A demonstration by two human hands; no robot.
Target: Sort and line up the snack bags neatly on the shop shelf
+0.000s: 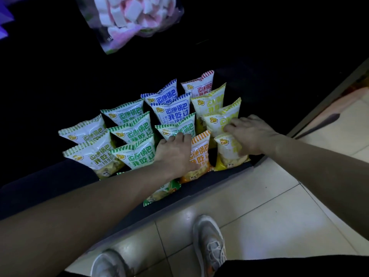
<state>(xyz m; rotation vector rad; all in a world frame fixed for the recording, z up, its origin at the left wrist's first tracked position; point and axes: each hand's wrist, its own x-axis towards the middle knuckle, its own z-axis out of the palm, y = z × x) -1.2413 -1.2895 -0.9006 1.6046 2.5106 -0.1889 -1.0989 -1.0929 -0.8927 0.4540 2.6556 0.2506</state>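
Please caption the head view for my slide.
Left hand on orange bag, right hand gripping yellow bag, on the shop shelf.

- Pale glossy floor tiles [259,206] are spreading across the lower right; thin dark grout lines are crossing them; dim light is glancing off their surface
- A grey strip [327,99] is slanting up the right side; a dark wedge [319,124] is lying on the tiles beside it
- Deep darkness is filling the upper half
- A purple glow [4,19] is showing at the top left corner
- A blurred pinkish patch [355,92] is sitting at the right edge

Arms outstretched, left hand [175,150] and right hand [249,134] palm-down, fingers bent.
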